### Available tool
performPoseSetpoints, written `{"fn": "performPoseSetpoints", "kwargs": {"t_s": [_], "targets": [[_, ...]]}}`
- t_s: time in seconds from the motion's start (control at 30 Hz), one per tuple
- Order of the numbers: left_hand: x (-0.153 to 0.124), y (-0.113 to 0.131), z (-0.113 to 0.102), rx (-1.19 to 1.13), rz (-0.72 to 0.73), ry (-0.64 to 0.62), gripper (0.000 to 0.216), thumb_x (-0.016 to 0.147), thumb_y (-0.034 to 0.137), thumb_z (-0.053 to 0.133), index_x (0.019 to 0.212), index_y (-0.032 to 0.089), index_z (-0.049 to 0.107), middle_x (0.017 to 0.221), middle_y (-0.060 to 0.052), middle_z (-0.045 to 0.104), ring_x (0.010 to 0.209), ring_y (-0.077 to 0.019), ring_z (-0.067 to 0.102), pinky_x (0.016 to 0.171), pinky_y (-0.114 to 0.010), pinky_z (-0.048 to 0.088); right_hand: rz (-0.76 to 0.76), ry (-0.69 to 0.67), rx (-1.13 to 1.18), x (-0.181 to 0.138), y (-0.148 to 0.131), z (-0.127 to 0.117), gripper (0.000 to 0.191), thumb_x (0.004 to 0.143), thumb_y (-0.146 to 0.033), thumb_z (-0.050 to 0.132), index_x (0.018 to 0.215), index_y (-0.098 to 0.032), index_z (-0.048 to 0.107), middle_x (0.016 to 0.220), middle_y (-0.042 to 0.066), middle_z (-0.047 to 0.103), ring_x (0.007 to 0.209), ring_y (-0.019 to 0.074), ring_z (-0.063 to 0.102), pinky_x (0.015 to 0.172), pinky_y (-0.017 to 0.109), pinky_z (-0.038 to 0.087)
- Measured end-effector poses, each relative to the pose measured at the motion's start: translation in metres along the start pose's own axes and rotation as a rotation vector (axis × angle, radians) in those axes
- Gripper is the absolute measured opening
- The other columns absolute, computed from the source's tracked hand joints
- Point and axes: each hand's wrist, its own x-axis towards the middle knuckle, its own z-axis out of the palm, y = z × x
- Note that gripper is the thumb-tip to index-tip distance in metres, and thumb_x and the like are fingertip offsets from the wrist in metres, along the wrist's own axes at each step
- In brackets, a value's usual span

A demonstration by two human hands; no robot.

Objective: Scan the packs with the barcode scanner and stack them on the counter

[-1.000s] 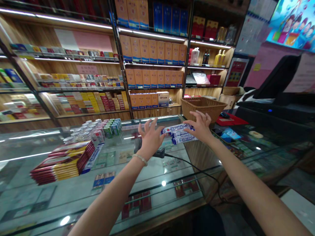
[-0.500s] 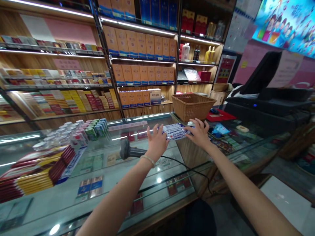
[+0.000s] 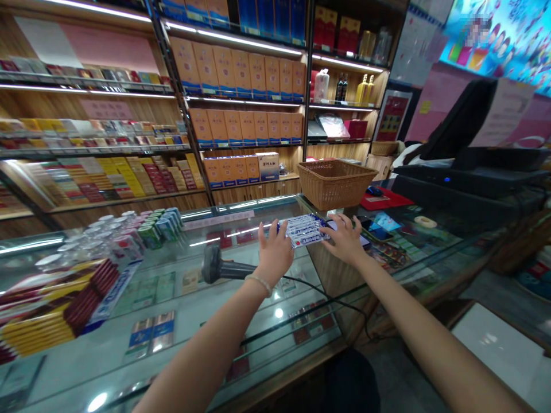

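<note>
So the main thing here is a neat little bunch of slim, shiny blue-and-white printed packets [image 3: 305,229] lying side by side over the glass-topped display counter [image 3: 193,321]. Call that bunch the centre of the clock, with 12 towards the shelves.

The left hand [image 3: 275,249], pale bracelet [image 3: 260,281] on the wrist, is at the 9 o'clock end, fingers spread and bent, about half open. The right hand [image 3: 346,241] is at the 3 o'clock end, thumb near the packets and fingers loosely curled, also about half open. They've basically got the bunch bracketed between them, but I honestly can't tell whether either one is pinching a packet or just resting against the ends.

Dark grey handheld scanner [image 3: 228,268] lies at 8 o'clock, right by the left hand, and a thin black cable [image 3: 344,302] trails off towards 5. Brown woven rectangular basket [image 3: 336,183] sits near 1 o'clock. Between 2 and 3 there's a flat red mat [image 3: 394,199]. Way out between 8 and 9 is a stack of glossy red-and-yellow flat packs [image 3: 51,312], partly cut off by the picture edge. Orange-and-blue upright boxes [image 3: 241,71] fill the shelves at 11.
</note>
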Motion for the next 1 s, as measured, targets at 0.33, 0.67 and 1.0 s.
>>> {"fn": "performPoseSetpoints", "kwargs": {"t_s": [0.33, 0.67, 1.0], "targets": [[-0.0019, -0.0018, 0.0029, 0.012, 0.007, -0.004, 0.023, 0.087, 0.029, 0.064, 0.102, 0.023, 0.081, 0.159, -0.009, 0.051, 0.148, -0.0382, 0.038, 0.125, -0.071, 0.017, -0.017, -0.046, -0.027, -0.0024, 0.0018, 0.0018, 0.030, 0.089, -0.039, 0.065, 0.117, -0.034, 0.075, 0.150, 0.008, 0.054, 0.142, 0.0342, 0.034, 0.118, 0.059, 0.009], [-0.0031, -0.0012, 0.0017, -0.008, -0.001, -0.016, 0.028, 0.087, 0.030, 0.064, 0.108, 0.022, 0.079, 0.160, -0.010, 0.049, 0.149, -0.0381, 0.036, 0.125, -0.071, 0.015, -0.003, -0.065, -0.015, -0.0043, 0.0010, -0.0010, 0.028, 0.091, -0.039, 0.064, 0.116, -0.035, 0.076, 0.150, 0.008, 0.055, 0.141, 0.0334, 0.037, 0.118, 0.060, 0.010], [-0.0032, -0.0024, 0.0007, -0.040, -0.014, -0.030, 0.034, 0.088, 0.035, 0.064, 0.118, 0.024, 0.076, 0.161, -0.012, 0.047, 0.151, -0.0375, 0.035, 0.125, -0.071, 0.013, -0.006, -0.057, -0.053, -0.0063, 0.0015, 0.0017, 0.031, 0.095, -0.045, 0.062, 0.122, -0.035, 0.075, 0.153, 0.009, 0.053, 0.144, 0.0338, 0.036, 0.119, 0.061, 0.011]]}}
